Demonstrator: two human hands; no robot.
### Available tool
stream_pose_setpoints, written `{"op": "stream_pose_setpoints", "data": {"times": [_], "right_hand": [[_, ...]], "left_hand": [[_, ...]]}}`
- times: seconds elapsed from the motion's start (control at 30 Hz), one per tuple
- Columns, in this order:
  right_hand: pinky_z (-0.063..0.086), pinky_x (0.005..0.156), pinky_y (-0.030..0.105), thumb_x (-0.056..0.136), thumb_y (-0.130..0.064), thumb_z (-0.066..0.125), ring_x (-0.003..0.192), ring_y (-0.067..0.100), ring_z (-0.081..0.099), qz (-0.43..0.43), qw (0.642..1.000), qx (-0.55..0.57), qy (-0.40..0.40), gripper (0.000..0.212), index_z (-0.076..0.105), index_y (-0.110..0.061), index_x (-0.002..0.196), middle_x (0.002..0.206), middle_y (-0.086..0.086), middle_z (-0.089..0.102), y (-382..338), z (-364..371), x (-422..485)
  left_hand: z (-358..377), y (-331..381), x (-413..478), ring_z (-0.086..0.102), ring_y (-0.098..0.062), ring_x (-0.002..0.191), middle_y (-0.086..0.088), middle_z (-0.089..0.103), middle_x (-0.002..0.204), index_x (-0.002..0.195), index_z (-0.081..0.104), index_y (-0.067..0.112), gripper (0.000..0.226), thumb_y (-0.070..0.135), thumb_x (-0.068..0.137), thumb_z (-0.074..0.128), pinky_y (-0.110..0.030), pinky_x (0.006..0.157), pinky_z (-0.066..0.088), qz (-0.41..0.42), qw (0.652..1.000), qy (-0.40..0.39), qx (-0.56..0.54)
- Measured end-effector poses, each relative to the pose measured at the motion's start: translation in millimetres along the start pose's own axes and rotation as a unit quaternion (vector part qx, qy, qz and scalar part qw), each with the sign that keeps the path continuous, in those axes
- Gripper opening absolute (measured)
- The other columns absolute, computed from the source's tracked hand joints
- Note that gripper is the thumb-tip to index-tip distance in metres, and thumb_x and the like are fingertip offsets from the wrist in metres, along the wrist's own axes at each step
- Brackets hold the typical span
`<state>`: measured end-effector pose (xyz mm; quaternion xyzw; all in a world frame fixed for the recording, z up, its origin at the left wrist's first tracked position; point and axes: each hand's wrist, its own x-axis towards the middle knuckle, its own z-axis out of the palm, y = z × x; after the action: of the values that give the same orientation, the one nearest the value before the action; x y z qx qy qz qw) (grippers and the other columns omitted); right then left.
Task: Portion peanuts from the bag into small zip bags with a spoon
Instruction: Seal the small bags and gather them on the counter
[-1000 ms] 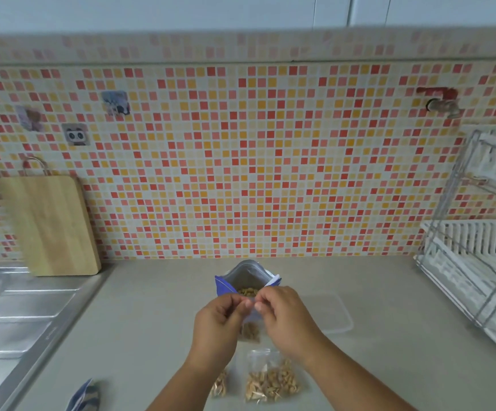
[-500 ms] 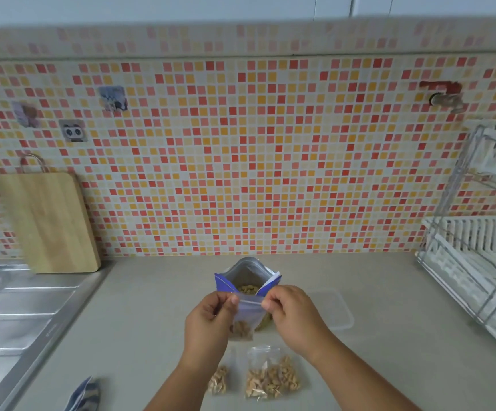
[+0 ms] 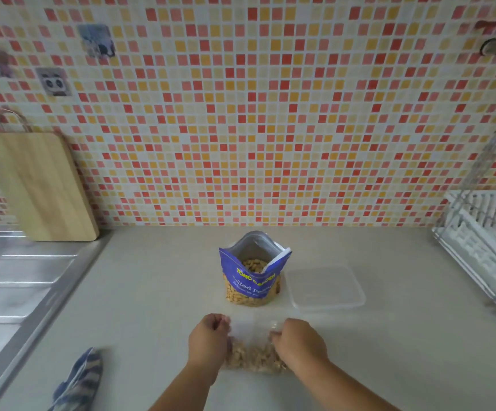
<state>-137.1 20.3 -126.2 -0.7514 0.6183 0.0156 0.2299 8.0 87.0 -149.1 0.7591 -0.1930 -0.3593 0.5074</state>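
A blue peanut bag (image 3: 253, 280) stands open and upright in the middle of the counter, peanuts showing inside. In front of it a small clear zip bag (image 3: 252, 348) with peanuts lies flat on the counter. My left hand (image 3: 209, 342) pinches its left top corner and my right hand (image 3: 298, 342) pinches its right top corner. Other filled small bags lie under or beside it, partly hidden by my hands. No spoon is in view.
A clear plastic lid or container (image 3: 325, 287) lies right of the peanut bag. A white dish rack (image 3: 484, 241) stands at the far right. A steel sink drainboard (image 3: 18, 289) and a wooden cutting board (image 3: 36, 185) are on the left. A striped cloth (image 3: 77, 381) lies near the front left.
Both hands have come down from in front of the peanut bag and moved apart, bringing the small zip bag onto the counter. The camera has tilted downward.
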Motion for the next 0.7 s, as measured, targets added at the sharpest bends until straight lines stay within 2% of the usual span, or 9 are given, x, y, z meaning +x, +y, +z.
{"op": "stream_pose_setpoints", "data": {"times": [0.13,0.2,0.3,0.37,0.43,0.47,0.53,0.6,0.7], "right_hand": [[0.049,0.086,0.029,0.087,-0.032,0.045,0.110,0.026,0.061,0.000,0.999,0.041,0.000,0.032,0.065,-0.015,0.105,0.115,0.007,0.066,-1,10,1],[0.047,0.079,0.026,0.086,-0.029,0.047,0.102,0.026,0.062,0.002,0.995,0.101,0.015,0.021,0.064,-0.016,0.091,0.105,0.007,0.069,-1,7,-1],[0.039,0.052,0.013,0.087,-0.017,0.051,0.062,0.015,0.057,0.010,0.960,0.277,0.034,0.019,0.050,-0.015,0.068,0.067,0.001,0.061,1,-7,-5],[0.035,0.046,0.010,0.083,-0.014,0.053,0.052,0.011,0.047,0.009,0.931,0.365,0.023,0.024,0.049,-0.014,0.059,0.053,-0.004,0.052,4,-15,-7],[0.041,0.055,0.023,0.071,-0.023,0.055,0.054,0.018,0.048,0.009,0.908,0.419,0.003,0.017,0.056,-0.015,0.056,0.052,-0.001,0.056,5,-21,-8],[0.040,0.055,0.026,0.064,-0.025,0.056,0.054,0.019,0.048,0.010,0.892,0.451,-0.014,0.013,0.059,-0.016,0.056,0.053,0.002,0.056,5,-21,-7],[0.037,0.050,0.025,0.060,-0.023,0.057,0.051,0.018,0.046,0.001,0.861,0.506,-0.045,0.009,0.061,-0.015,0.057,0.055,0.007,0.054,4,-27,-13],[0.038,0.046,0.023,0.069,-0.016,0.058,0.048,0.018,0.046,-0.026,0.844,0.533,-0.060,0.009,0.060,-0.013,0.060,0.057,0.010,0.052,0,-35,-21],[0.038,0.048,0.026,0.076,-0.006,0.056,0.048,0.018,0.046,-0.067,0.824,0.558,-0.070,0.020,0.063,-0.013,0.059,0.056,0.007,0.055,-5,-45,-27]], "left_hand": [[3,-7,4,0.066,-0.028,0.058,-0.007,0.065,0.070,0.075,0.062,0.018,0.018,0.010,0.089,0.053,-0.029,0.054,0.049,0.012,0.998,0.001,0.059],[3,-7,3,0.068,-0.028,0.062,-0.003,0.064,0.067,0.075,0.061,0.020,0.019,0.010,0.088,0.050,-0.029,0.057,0.051,0.028,0.994,-0.006,0.103],[5,-7,3,0.065,-0.026,0.072,-0.001,0.065,0.068,0.078,0.060,0.022,0.018,0.013,0.089,0.050,-0.033,0.072,0.053,0.079,0.978,-0.012,0.192],[5,-3,-4,0.062,-0.023,0.085,-0.003,0.069,0.085,0.097,0.066,0.020,0.016,0.018,0.091,0.052,-0.027,0.080,0.047,0.101,0.966,-0.011,0.237],[4,3,-10,0.062,-0.020,0.102,-0.006,0.068,0.110,0.118,0.064,0.017,0.028,0.024,0.092,0.055,-0.024,0.090,0.043,0.125,0.958,-0.006,0.257],[3,9,-13,0.062,-0.018,0.103,-0.004,0.067,0.115,0.120,0.063,0.018,0.031,0.026,0.092,0.056,-0.024,0.091,0.043,0.138,0.958,-0.003,0.251],[0,28,-25,0.064,-0.012,0.084,0.001,0.070,0.107,0.110,0.070,0.022,0.023,0.028,0.090,0.060,-0.026,0.085,0.045,0.145,0.978,-0.021,0.149],[-2,46,-35,0.062,-0.011,0.074,0.000,0.073,0.092,0.092,0.075,0.019,0.014,0.028,0.087,0.066,-0.029,0.081,0.048,0.101,0.990,-0.101,-0.017],[-3,65,-40,0.053,-0.016,0.068,-0.006,0.064,0.071,0.077,0.074,0.011,0.013,0.018,0.085,0.068,-0.031,0.077,0.047,0.124,0.978,-0.134,-0.100]]}}
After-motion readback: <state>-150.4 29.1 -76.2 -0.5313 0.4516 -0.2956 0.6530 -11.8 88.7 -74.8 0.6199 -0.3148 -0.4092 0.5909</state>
